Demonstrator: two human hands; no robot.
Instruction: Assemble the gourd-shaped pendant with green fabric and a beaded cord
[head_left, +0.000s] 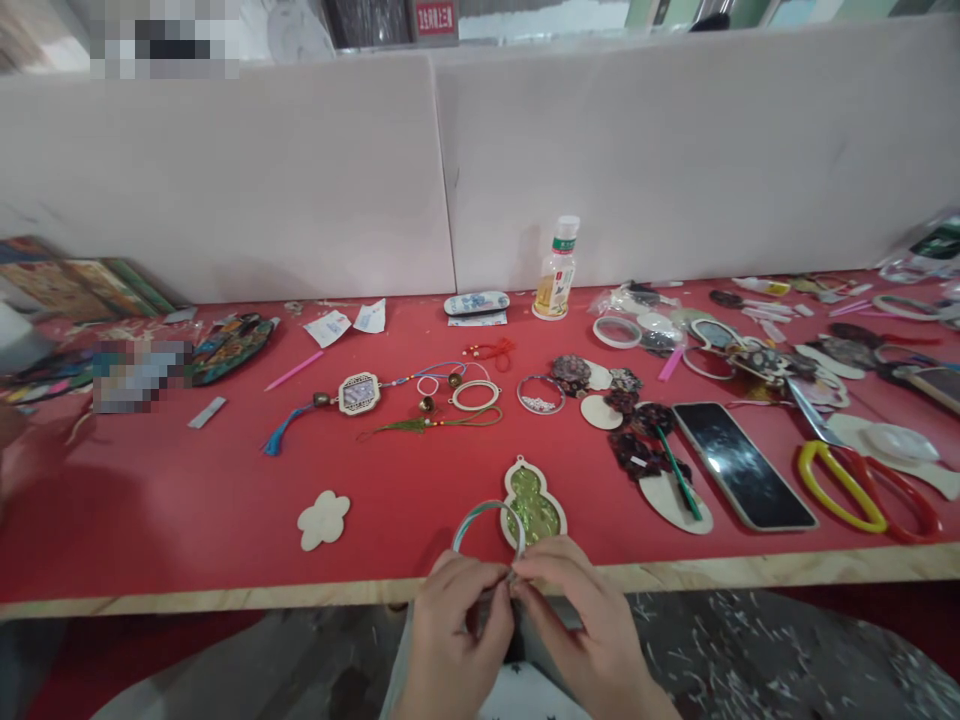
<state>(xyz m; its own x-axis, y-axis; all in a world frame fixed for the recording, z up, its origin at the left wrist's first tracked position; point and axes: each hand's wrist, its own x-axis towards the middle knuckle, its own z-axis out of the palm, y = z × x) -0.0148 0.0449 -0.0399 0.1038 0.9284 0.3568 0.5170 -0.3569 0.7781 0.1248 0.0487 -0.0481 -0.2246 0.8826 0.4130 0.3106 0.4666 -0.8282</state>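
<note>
At the bottom centre of the frame, a left hand [461, 625] and a right hand [592, 620] meet at the front edge of a red-topped counter [225, 520], fingers pinching the near side of a thin, silvery-white ring [472, 514], perhaps a roll of tape; the exact bit between the fingertips is too small to tell. A loose pinch could let the ring drop into the lap, as the hands are at the very edge. It could also brush the gourd-shaped pale wooden frame filled with glittering green [536, 505], which appears directly behind it; if that filling is soft, a knock might mark it. To the right, a bright green stick [681, 475] lies across an oval of pale wood [667, 500], beside a black-screened phone [742, 465] and yellow-and-red-handled scissors [847, 455], crowding a sideways reach that way. At lower left sits a flower-shaped pale wooden piece [324, 520]; farther back lies an octagonal pendant with a blue tassel [358, 394]. A clear bottle with a white cap [556, 275] stands before the pale partition [637, 170] closing the back.
</note>
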